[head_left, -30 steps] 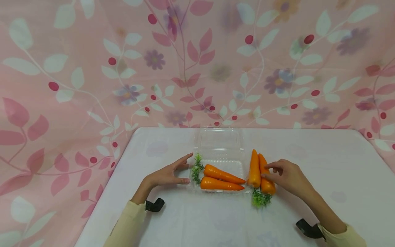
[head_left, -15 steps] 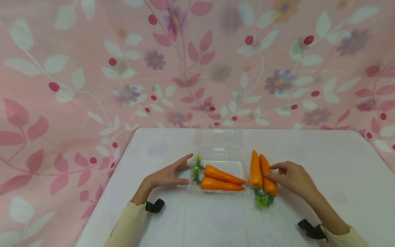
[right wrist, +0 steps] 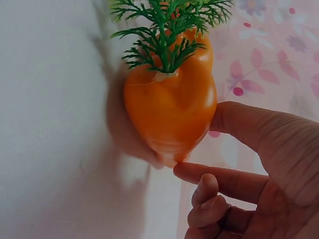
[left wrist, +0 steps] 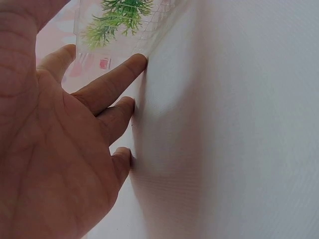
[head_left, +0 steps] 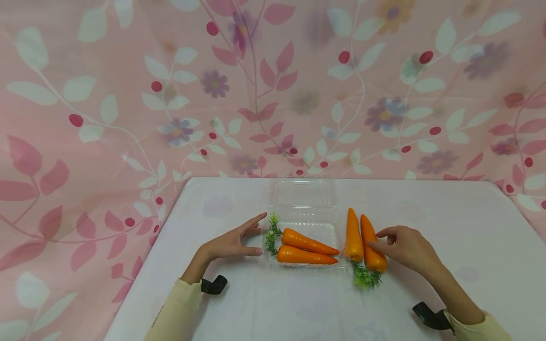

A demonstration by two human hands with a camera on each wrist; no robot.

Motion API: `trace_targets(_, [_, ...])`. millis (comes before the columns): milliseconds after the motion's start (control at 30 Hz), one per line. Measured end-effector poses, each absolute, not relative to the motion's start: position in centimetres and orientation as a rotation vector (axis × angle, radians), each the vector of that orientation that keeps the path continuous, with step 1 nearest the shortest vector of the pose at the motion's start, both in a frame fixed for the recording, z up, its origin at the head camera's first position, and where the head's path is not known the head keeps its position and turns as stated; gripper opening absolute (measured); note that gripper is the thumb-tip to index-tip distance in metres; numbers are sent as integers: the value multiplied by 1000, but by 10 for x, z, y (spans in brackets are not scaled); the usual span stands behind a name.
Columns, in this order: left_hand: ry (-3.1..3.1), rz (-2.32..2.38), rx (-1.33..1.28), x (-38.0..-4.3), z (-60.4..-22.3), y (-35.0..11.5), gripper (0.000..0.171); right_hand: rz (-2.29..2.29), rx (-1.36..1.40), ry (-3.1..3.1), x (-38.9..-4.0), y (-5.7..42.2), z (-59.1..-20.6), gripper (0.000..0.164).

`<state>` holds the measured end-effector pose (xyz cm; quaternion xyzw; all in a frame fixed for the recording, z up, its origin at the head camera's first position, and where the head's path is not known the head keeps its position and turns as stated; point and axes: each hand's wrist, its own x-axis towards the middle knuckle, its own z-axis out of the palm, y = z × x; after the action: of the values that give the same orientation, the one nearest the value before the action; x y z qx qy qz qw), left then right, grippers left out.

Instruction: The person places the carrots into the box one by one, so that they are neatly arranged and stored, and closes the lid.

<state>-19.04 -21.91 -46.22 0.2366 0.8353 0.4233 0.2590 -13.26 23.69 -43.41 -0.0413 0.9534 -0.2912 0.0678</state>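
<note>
My left hand (head_left: 230, 244) stays beside the left edge of a clear plastic clamshell box (head_left: 325, 227), fingers spread, with fingertips at its rim. Inside the box, two shiny orange toy carrots (head_left: 307, 254) lie side by side, their green tops to the left. To the right of the box, another toy carrot (head_left: 353, 237) lies with its tip pointing away. Against it at the leafy end is the rightmost toy carrot (head_left: 373, 248), pinched by the thumb and index finger of my right hand (head_left: 407, 248). The other right fingers are curled in the right wrist view.
The box's clear lid (head_left: 304, 193) is folded back behind it. A white cloth covers the table (head_left: 239, 308), and a pink floral curtain (head_left: 273, 94) hangs behind its far edge. A black wrist mount (head_left: 214, 284) sticks out under the left sleeve, another (head_left: 431, 316) at the right sleeve.
My right hand and the rightmost carrot have shifted slightly right and nearer, opening a narrow gap between the tips of that pair. My left hand has stayed in place.
</note>
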Motion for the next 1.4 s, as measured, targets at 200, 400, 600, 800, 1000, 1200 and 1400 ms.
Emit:
trace_targets(200, [2273, 1139, 635, -189, -461, -220, 95, -847, -126, 2859, -134, 233, -431, 50])
trace_targets(400, [2276, 1132, 649, -189, -461, -219, 95, -793, -61, 2812, -133, 231, -431, 57])
trace_targets(600, [2274, 1141, 642, -189, -461, -219, 95, -740, -40, 2773, -132, 233, -430, 59])
trace_targets(800, [2277, 1140, 639, -188, -461, -219, 94, -750, -58, 2781, -131, 235, -429, 56])
trace_targets(1000, [2278, 1142, 647, -188, -461, -218, 94, -757, -55, 2796, -129, 236, -431, 59])
trace_targets(1200, [2284, 1141, 649, -187, -461, -218, 94, -780, -84, 2835, -128, 234, -436, 62])
trace_targets(1400, [2284, 1137, 654, -187, -461, -218, 94, -784, -107, 2845, -127, 234, -435, 65])
